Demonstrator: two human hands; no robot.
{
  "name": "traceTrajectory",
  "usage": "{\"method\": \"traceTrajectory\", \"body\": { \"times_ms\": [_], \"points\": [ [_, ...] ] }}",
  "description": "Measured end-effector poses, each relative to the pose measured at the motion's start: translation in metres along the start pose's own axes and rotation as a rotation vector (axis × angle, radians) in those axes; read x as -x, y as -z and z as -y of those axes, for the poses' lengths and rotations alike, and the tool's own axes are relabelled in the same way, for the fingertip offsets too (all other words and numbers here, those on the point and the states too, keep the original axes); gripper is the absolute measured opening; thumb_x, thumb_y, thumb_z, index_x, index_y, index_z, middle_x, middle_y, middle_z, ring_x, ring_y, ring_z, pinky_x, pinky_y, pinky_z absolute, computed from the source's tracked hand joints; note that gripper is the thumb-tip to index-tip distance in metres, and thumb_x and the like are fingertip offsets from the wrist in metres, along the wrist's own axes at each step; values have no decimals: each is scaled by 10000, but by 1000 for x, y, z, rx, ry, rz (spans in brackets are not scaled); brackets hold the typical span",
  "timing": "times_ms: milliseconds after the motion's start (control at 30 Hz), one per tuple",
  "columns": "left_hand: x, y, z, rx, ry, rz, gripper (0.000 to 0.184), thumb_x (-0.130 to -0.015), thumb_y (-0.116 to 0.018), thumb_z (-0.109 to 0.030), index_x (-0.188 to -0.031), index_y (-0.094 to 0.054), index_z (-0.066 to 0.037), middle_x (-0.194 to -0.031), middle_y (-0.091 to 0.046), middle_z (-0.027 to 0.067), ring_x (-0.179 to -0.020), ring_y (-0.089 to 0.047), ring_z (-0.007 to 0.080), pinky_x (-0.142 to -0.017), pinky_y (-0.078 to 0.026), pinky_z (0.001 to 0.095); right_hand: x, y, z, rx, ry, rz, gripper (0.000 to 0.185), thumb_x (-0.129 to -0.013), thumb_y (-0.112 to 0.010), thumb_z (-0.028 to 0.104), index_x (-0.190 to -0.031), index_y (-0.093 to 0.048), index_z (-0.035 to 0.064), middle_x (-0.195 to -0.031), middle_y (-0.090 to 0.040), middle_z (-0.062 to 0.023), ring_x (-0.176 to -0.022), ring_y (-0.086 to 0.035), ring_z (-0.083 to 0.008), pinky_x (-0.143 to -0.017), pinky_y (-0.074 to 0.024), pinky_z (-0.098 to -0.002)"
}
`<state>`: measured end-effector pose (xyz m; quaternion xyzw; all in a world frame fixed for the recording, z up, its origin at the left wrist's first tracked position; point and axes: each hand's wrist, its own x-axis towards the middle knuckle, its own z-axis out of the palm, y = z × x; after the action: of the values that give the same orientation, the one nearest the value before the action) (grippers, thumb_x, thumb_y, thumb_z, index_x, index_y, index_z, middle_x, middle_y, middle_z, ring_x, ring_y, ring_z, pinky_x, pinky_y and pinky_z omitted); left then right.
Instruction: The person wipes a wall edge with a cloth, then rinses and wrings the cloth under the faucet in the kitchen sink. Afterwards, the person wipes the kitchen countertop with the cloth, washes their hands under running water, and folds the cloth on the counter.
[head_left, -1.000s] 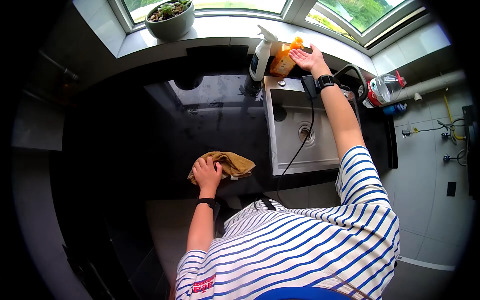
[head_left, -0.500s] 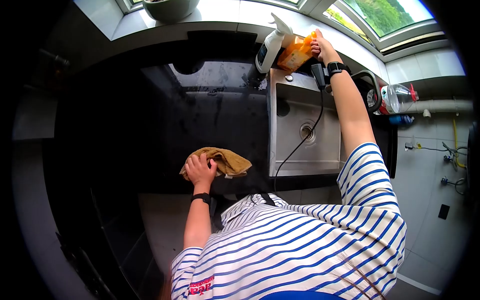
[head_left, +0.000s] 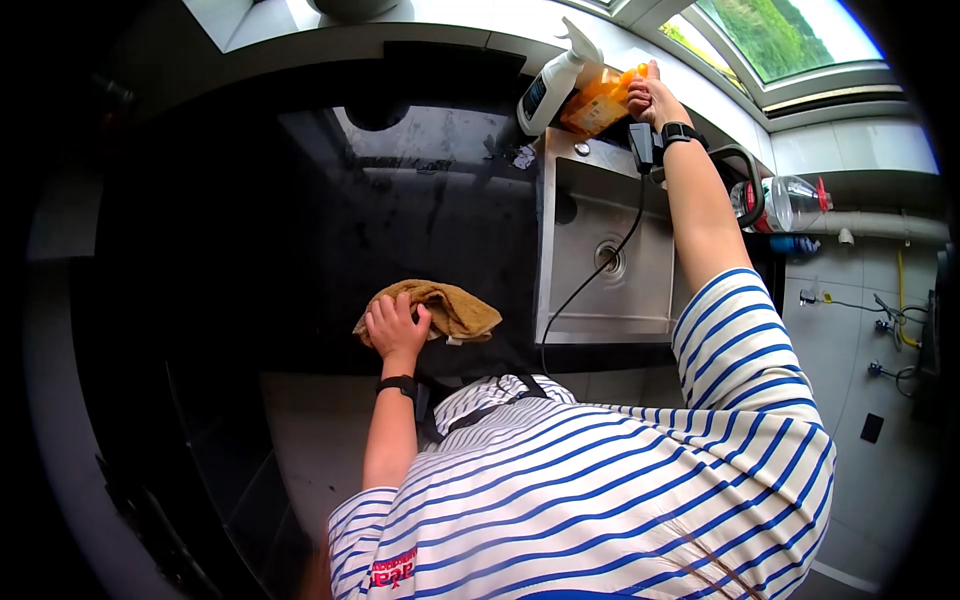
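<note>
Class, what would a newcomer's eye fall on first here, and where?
The orange bottle beyond the sink leaps out, the right hand at its top. Next comes the brown cloth under the left hand, on the dark counter left of the sink.

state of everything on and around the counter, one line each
brown towel: crumpled, under the left hand
orange bottle: right hand curled at its top, firmness of grip unclear
white spray bottle: trigger head on, no hand on it
sink: no standing water visible
black countertop: wet-looking marks
clear plastic bottle: red cap on, upright or lying unclear
</note>
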<state>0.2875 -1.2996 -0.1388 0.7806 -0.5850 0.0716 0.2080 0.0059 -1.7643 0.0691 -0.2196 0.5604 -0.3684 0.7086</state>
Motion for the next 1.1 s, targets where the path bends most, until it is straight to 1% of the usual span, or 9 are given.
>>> {"method": "traceTrajectory", "body": {
  "times_ms": [33,67,233,300,467,800,933,1033,1100],
  "points": [
    [0,-2,1,-6,-9,3,269,-736,-627,-325,-877,-526,-119,-816,-474,97,-809,-507,294,-696,-406,416,1,-1,0,-51,-53,54,521,-911,-447,607,-712,-409,128,-481,-330,56,-335,-251,-71,-303,-206,-199],
    [1,-2,1,-11,-16,7,270,-735,-627,-324,-878,-525,-119,-814,-472,95,-803,-505,293,-693,-404,416,3,-1,-2,8,26,6,514,-925,-429,591,-744,-421,111,-498,-337,47,-350,-242,-75,-308,-206,-203],
    [3,-3,0,-1,25,73,257,-745,-624,-315,-879,-528,-118,-853,-475,106,-860,-509,307,-756,-417,429,0,0,-2,33,48,28,520,-932,-402,595,-736,-406,114,-503,-321,47,-356,-237,-80,-316,-201,-209],
    [1,-3,1,-2,-11,-14,266,-730,-632,-322,-857,-519,-117,-809,-472,95,-800,-505,293,-686,-407,415,-4,2,0,51,29,15,523,-936,-391,597,-734,-401,115,-502,-315,46,-359,-243,-82,-317,-203,-212],
    [1,-2,0,6,0,-7,258,-730,-630,-318,-854,-524,-117,-811,-476,95,-803,-508,293,-684,-409,414,-13,7,6,49,-27,15,542,-919,-412,621,-730,-409,113,-497,-341,37,-358,-267,-88,-315,-212,-217],
    [1,-2,1,-10,-7,2,252,-728,-628,-319,-858,-536,-125,-804,-476,87,-797,-509,284,-677,-404,409,-6,-2,-1,121,28,-69,563,-939,-330,629,-697,-385,124,-484,-304,43,-350,-229,-88,-311,-178,-216],
    [3,-1,1,-21,-5,18,255,-728,-628,-323,-864,-541,-126,-805,-477,85,-798,-510,281,-678,-404,407,-14,6,-5,132,25,-17,573,-938,-315,636,-699,-386,120,-486,-295,45,-349,-222,-89,-310,-178,-216],
    [2,-1,0,-14,17,51,263,-744,-622,-323,-887,-537,-119,-827,-485,97,-834,-516,299,-725,-413,419,-16,7,-4,153,7,48,637,-922,-236,687,-697,-393,112,-489,-328,44,-342,-256,-78,-309,-191,-197],
    [3,-2,0,10,31,55,259,-746,-621,-321,-888,-539,-119,-831,-486,95,-842,-516,297,-729,-412,420,-15,4,-4,188,-12,-15,664,-901,-232,719,-702,-390,105,-481,-317,45,-339,-256,-72,-308,-195,-192]
  ]
}}
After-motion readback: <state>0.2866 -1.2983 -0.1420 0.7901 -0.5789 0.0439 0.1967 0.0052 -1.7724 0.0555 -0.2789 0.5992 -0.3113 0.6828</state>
